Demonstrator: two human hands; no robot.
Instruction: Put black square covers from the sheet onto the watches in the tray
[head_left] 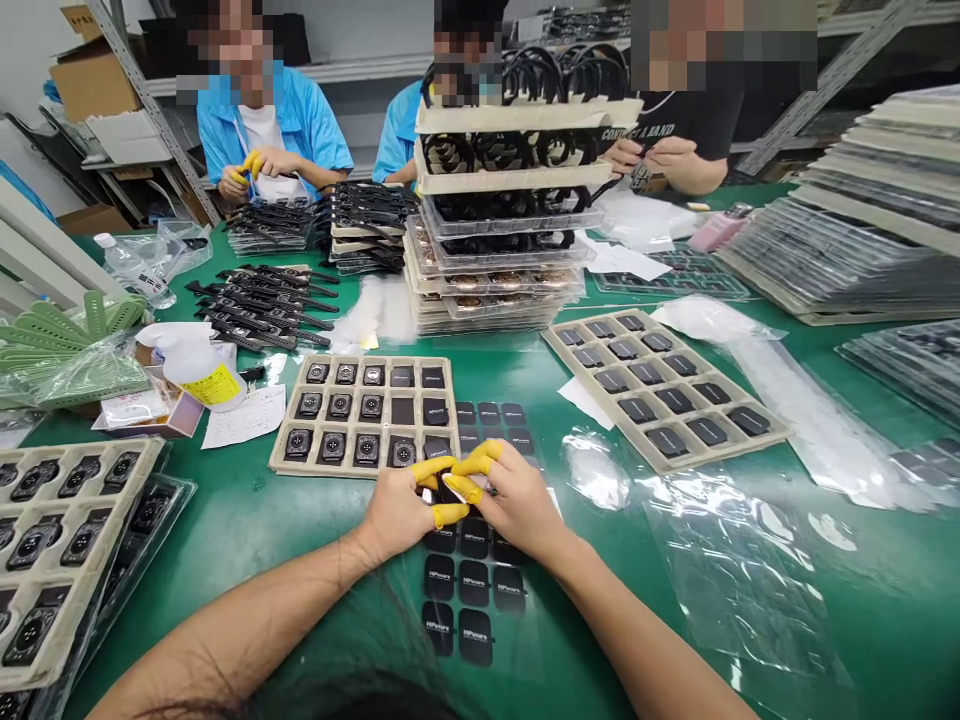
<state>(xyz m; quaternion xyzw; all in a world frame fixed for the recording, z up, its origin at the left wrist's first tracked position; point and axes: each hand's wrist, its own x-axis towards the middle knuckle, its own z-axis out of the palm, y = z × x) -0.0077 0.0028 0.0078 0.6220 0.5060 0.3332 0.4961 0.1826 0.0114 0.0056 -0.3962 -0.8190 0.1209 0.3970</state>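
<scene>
Both my hands, with yellow finger covers, meet around a small dark watch body at the middle. My left hand (409,503) grips its left side. My right hand (506,492) pinches something whitish against it, too small to make out. Below them lies a clear sheet with black square films (473,583) printed with white lettering. Just behind, a beige tray (276,455) holds watch bodies, several showing round sensors; some right-hand compartments show dark flat faces. To the right, a tilted beige tray (780,436) contains dark square pieces.
Tall stacked trays (491,312) stand behind. Watch trays (154,450) lie at left, near a spray bottle (196,368) and green straps (94,330). Clear plastic sheets (742,580) cover the right. Several people sit opposite; more stacked trays (840,240) rise at far right.
</scene>
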